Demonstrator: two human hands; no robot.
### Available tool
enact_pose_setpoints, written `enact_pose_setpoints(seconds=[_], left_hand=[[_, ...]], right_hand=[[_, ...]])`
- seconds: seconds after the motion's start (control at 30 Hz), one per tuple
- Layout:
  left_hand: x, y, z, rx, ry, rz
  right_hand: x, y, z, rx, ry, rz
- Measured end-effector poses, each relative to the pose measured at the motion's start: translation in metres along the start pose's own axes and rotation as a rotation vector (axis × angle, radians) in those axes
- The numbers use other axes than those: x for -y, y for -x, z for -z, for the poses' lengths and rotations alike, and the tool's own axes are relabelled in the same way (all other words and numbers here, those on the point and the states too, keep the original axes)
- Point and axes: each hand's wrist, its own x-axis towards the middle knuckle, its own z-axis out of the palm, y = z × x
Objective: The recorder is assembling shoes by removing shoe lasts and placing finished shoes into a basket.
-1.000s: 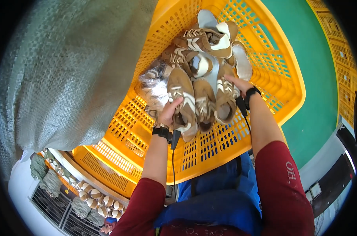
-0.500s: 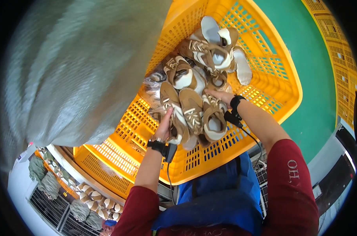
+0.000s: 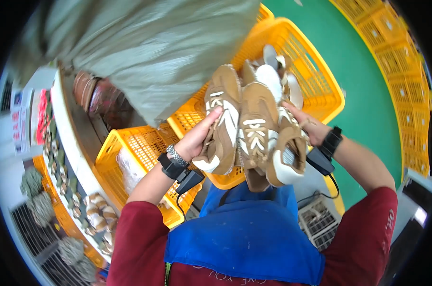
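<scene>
Between my two hands a row of brown and white sneakers (image 3: 257, 125) is pressed together side by side, held up above the near part of a yellow crate (image 3: 326, 71). My left hand (image 3: 200, 139) grips the outer side of the leftmost sneaker (image 3: 221, 117), thumb on its upper. On the other end, my right hand (image 3: 305, 122) is closed round the rightmost sneaker (image 3: 289, 155), which is tilted with its opening toward me. Behind them, more shoes and a pale insole (image 3: 295, 90) lie in the crate, partly hidden.
A large grey-green sheet or sack (image 3: 154, 52) hangs at upper left, over part of the crate. Another yellow crate (image 3: 125, 143) with clear plastic stands at left, beside a curved line bearing shoes (image 3: 96, 212). Stacked yellow crates (image 3: 401, 81) line the green floor (image 3: 363, 114) at right.
Both hands have lifted the sneakers up out of the crate and toward me. The view has shifted, and more of the left crate and shoe line now shows.
</scene>
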Motion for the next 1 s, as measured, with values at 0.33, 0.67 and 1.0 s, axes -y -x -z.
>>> enact_pose_setpoints(seconds=[0.33, 0.67, 1.0], left_hand=[[0.101, 0.190, -0.003, -0.069, 0.215, -0.741], [0.204, 0.286, -0.076, -0.879, 0.519, -1.315], [0.439, 0.493, 0.001, -1.347, 0.891, -1.593]], right_hand=[[-0.025, -0.019, -0.177, 0.499, 0.668, -0.271], [-0.044, -0.053, -0.377, 0.781, 1.176, -0.466], [-0.414, 0.013, -0.622, 1.428, 1.445, -0.808]])
